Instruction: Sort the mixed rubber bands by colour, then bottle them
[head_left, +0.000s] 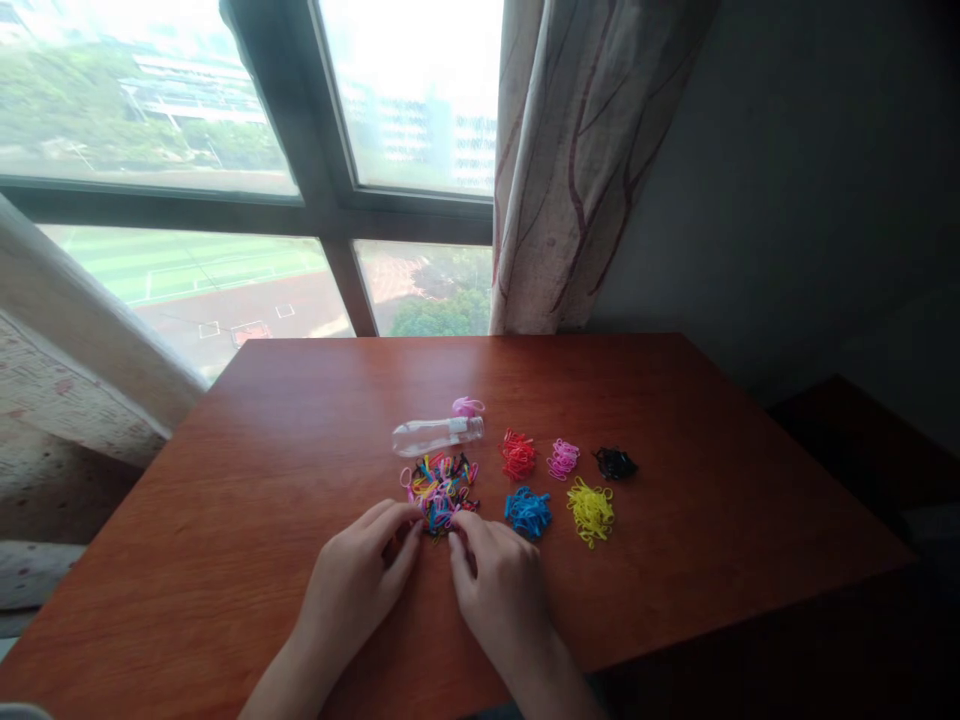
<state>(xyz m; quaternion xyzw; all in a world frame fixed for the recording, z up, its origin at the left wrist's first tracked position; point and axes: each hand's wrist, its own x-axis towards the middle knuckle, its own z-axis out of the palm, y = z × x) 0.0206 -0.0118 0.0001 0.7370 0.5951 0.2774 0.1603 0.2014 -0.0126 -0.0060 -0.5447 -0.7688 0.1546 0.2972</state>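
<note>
– Where to look?
– Just left of lower centre, at the mixed pile (441, 487) of coloured loops.
– And the hands?
– Both at its near edge, left hand (356, 565) and right hand (504, 575) alike with thumb and forefinger drawn close. Pinching a loop or only touching? Impossible to tell.
– How best to work?
– Probably with light fingertip pinches, one loop at a time, teasing tangles apart before lifting.
– Any tight spots?
– Behind the pile, the clear bottle (431, 436), on its side; just beyond the right knuckles, the blue heap (528, 512). Better to lift over than slide through.
– Room to move?
– Across the table (720, 520), right of the yellow heap (591, 512); mind the near edge, lower right.
</note>
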